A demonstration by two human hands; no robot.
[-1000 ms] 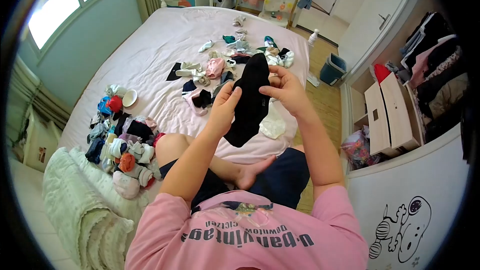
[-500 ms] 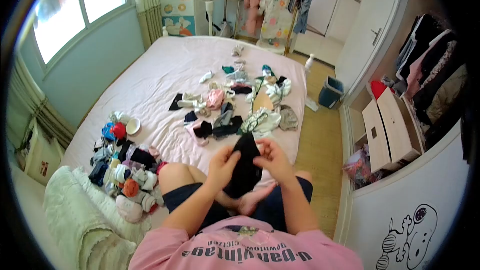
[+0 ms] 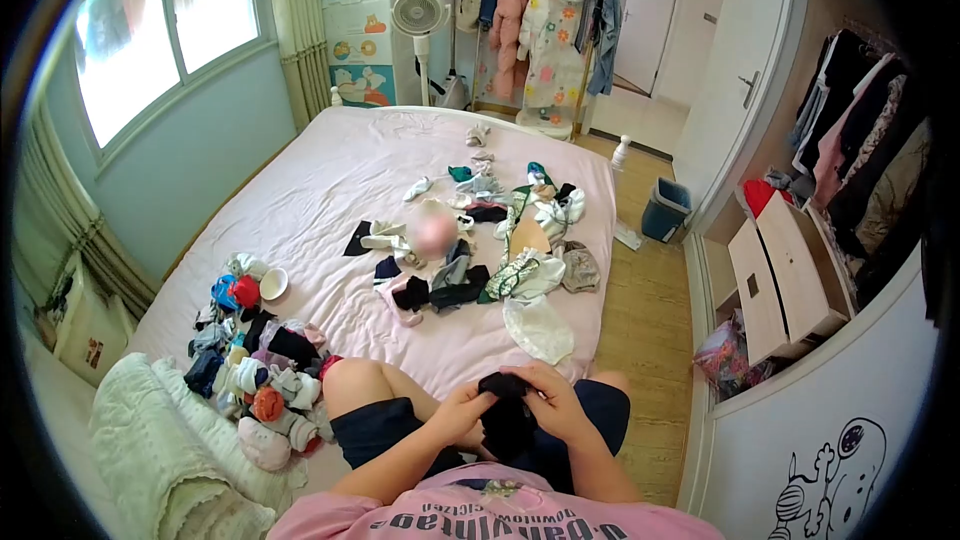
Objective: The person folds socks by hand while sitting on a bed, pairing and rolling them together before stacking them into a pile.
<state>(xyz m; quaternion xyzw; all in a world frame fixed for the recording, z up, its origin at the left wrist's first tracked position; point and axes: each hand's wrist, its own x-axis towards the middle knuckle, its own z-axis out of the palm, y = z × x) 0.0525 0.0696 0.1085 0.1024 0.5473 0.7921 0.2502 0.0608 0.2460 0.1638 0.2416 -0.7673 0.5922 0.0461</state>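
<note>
Low over my lap, a black cloth item (image 3: 508,430) is bunched between my two hands. My left hand (image 3: 462,412) grips its left side, with the fingers closed on it. My right hand (image 3: 545,398) pinches its upper right edge. Beyond my knees, loose clothes and socks lie spread on the pink bed sheet (image 3: 320,190), among them a white cloth (image 3: 538,330), a black piece (image 3: 460,287) and a patterned green-and-white piece (image 3: 510,275). Left of my knee is a heap of small garments with an orange-red bundle (image 3: 267,403) on it.
A white bowl (image 3: 273,284) sits beside the heap. At the lower left lies a pale green quilt (image 3: 160,450). Right of the bed are a blue-grey bin (image 3: 665,210) and a cabinet with pulled-out wooden drawers (image 3: 765,290). A fan (image 3: 421,15) stands behind the bed.
Both hands have come down toward my lap with the black cloth, which was stretched long and is now bunched shorter. The view has tilted up, showing more of the room's far end.
</note>
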